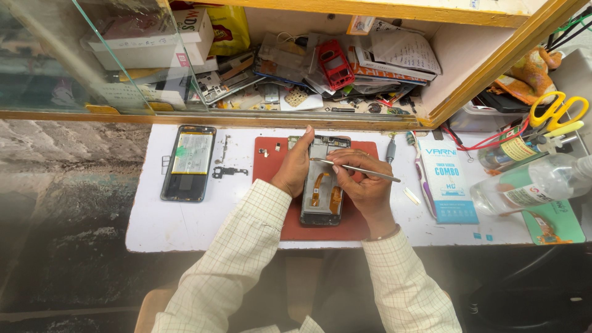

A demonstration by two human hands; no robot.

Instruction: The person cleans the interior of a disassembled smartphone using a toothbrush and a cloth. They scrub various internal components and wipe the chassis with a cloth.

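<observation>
Head view: left hand (295,165) steadied opened phone (322,185) on red mat (351,228), fingers gripping its edge; right hand (364,185) pinched metal tweezers (361,170) over it.

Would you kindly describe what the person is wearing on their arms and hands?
Both arms are covered by long sleeves of a pale cream shirt with a fine checked pattern of thin reddish lines; the cuffs reach the wrists. The left hand and right hand are bare, with no gloves. A thin band circles the right wrist just above the cuff. No rings can be made out.
</observation>
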